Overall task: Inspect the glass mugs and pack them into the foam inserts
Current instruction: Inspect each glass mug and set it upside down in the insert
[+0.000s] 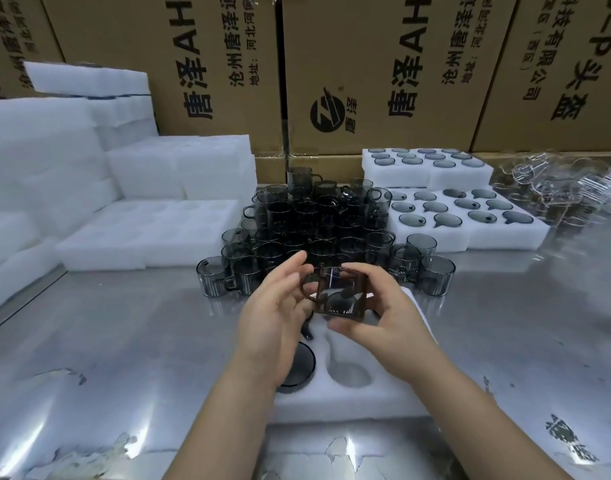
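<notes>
Fingers (pixel 369 275) of the right hand (pixel 383 323) are curled over the top of a smoky grey glass mug (pixel 338 292) with the thumb underneath, so that hand is gripping it. The left hand (pixel 272 313) is just beside it on the handle side, fingers fairly straight and spread, not wrapped around anything. Can't tell if it actually touches the glass.

The mug is up in the air, not resting on anything. Its handle sticks out to the person's left, toward the left palm. The rim-to-base axis looks tipped, with one round end facing down and toward the camera, but I honestly can't tell if that's the mouth or the base.

The bit that matters, I'd say: directly under the mug, slightly nearer the person, sits a foam insert (pixel 349 400) with an empty pocket (pixel 352 375) on its near right. The pocket beside it on the left already has a packed mug (pixel 297 368). So it's basically a straight drop, and the right hand is the one placed to do it.

Further out on the worktop (pixel 124 341) there's a big pile of grey mugs (pixel 317 220), filled foam inserts (pixel 470 233) on the right, empty foam stacks (pixel 141 237) on the left, and cardboard cartons (pixel 366 64) behind.
</notes>
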